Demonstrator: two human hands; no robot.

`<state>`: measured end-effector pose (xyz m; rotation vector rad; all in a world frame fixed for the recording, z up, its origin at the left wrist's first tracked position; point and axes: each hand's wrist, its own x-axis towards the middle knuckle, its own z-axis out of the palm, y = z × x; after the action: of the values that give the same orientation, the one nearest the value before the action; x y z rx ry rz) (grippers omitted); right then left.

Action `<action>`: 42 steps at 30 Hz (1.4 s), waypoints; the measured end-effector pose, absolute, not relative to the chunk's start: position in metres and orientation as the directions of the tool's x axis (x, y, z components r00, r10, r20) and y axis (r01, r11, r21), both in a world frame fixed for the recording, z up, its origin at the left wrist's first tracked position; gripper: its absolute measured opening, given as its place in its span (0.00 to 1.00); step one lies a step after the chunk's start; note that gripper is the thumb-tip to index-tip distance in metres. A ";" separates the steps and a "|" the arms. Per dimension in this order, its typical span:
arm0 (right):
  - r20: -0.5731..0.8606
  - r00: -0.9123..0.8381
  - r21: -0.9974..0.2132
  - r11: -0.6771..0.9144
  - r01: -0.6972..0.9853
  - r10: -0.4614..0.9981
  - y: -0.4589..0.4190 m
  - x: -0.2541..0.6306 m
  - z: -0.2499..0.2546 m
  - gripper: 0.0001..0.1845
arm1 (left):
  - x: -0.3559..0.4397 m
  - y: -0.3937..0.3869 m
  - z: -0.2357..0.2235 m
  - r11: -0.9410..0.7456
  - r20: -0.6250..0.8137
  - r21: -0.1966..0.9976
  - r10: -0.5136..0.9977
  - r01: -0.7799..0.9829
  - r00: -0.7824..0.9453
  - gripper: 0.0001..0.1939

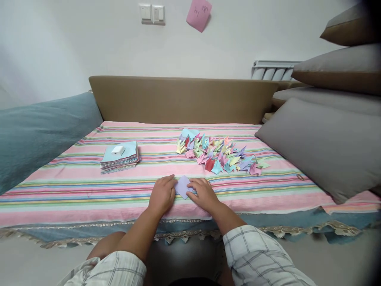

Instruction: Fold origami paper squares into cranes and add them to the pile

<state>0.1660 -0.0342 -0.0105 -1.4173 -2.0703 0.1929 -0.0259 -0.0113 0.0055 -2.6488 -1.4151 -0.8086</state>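
Observation:
A small lilac paper [182,187], folded to a diamond shape, lies on the striped cloth in front of me. At its left corner my left hand [163,194] is closed, fingertips gripping the edge. My right hand [204,194] holds the opposite corner, with thumb and fingers at the paper's right side. Beyond my right hand spreads a pile of many-coloured folded paper cranes [220,157]. A stack of square paper sheets [119,162] sits to the left, with a light blue sheet uppermost and a small white box-like object [118,150] on it.
The striped cloth [74,190] covers a sofa seat with a brown backrest [178,99]. Grey cushions [324,143] are piled at the right, and a blue-green cushion [44,131] borders the left. A brownish loop [300,177] lies near the grey cushion.

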 end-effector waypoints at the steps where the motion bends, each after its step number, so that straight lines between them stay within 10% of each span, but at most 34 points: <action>1: 0.407 -0.235 -0.440 0.415 0.797 0.883 -0.034 0.166 -0.011 0.12 | -0.022 -0.014 0.005 -0.601 0.472 0.186 0.748 0.777 0.466 0.19; 19: 0.359 -0.155 -0.462 0.319 0.828 0.921 -0.024 0.171 -0.015 0.14 | 0.004 -0.018 0.005 -0.630 0.290 0.186 0.769 0.754 0.570 0.12; 42: 0.427 -0.251 -0.512 0.461 0.725 0.869 -0.033 0.178 -0.010 0.06 | -0.015 -0.012 0.014 -0.442 0.224 0.446 0.897 0.778 0.381 0.32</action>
<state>0.1782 -0.0333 -0.0099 -1.3231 -2.0392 0.2738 -0.0153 -0.0119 0.0137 -2.8234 -1.7586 -0.7594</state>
